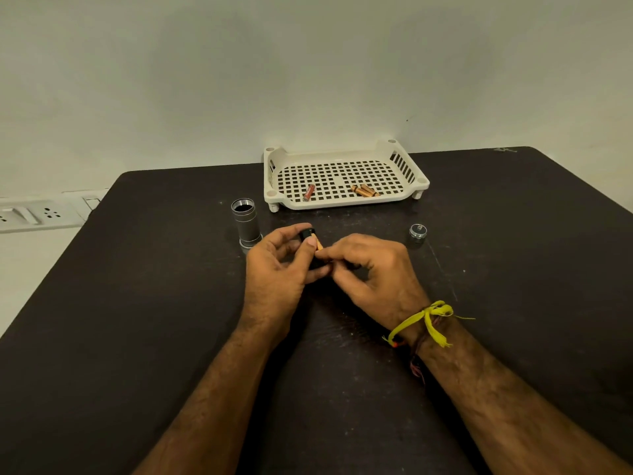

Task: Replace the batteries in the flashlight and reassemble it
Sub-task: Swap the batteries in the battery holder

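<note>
left hand (277, 265) grips the black holder (307, 233), right hand (368, 269) pinches a battery (319, 244); best seat it straight, polarity matched.

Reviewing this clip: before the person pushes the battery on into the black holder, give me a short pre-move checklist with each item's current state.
1. Black holder secured in the left hand: ok.
2. Battery pinched by the right hand at the holder: ok.
3. Battery polarity matched to the slot: cannot tell, the fingers hide it.
4. Flashlight body upright on the table, open threaded end up, ready to receive: ok.
5. End cap on the table to the right: ok.
6. More batteries on hand: ok, one red battery and a copper-coloured group lie in the white tray; which are fresh, cannot tell.
</note>
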